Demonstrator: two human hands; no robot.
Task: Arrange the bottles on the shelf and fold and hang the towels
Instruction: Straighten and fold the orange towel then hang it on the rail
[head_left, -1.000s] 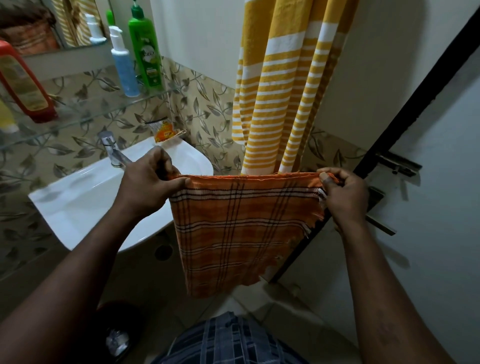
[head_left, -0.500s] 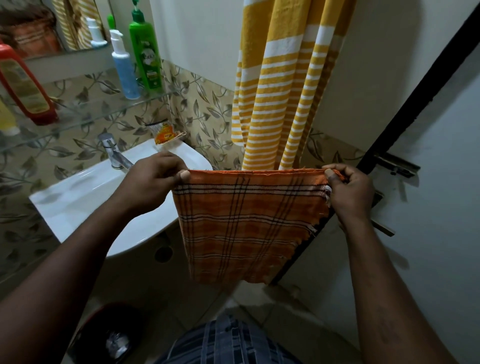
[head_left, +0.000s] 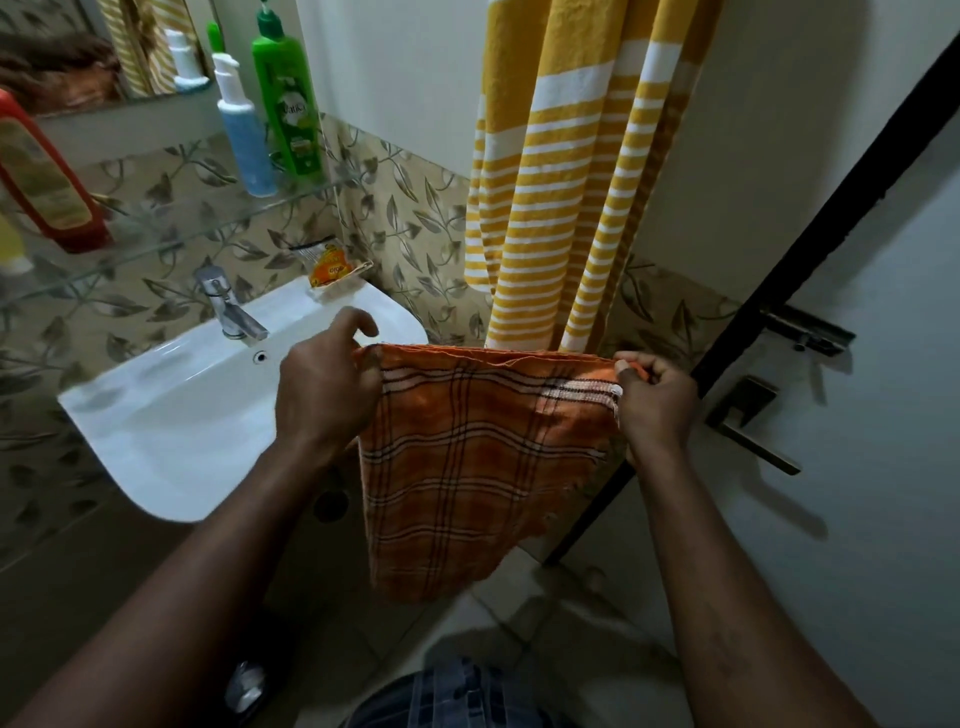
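Note:
An orange checked towel (head_left: 478, 467) hangs folded between my two hands. My left hand (head_left: 327, 389) pinches its top left corner, one finger lifted off. My right hand (head_left: 654, 400) pinches the top right corner. A yellow and white striped towel (head_left: 561, 171) hangs on the wall behind. On the glass shelf (head_left: 171, 228) stand a green bottle (head_left: 288, 98), a blue pump bottle (head_left: 244, 135) and a red bottle (head_left: 41, 176) at the left edge.
A white sink (head_left: 171, 415) with a tap (head_left: 228, 312) sits to the left below the shelf. An orange sachet (head_left: 330, 267) lies at the sink's back edge. A door with a handle (head_left: 748, 421) and a bolt (head_left: 805, 332) stands to the right.
My hands have moved closer together, so the towel's top edge is narrower and sags a little. A finger of my left hand has lifted off the corner.

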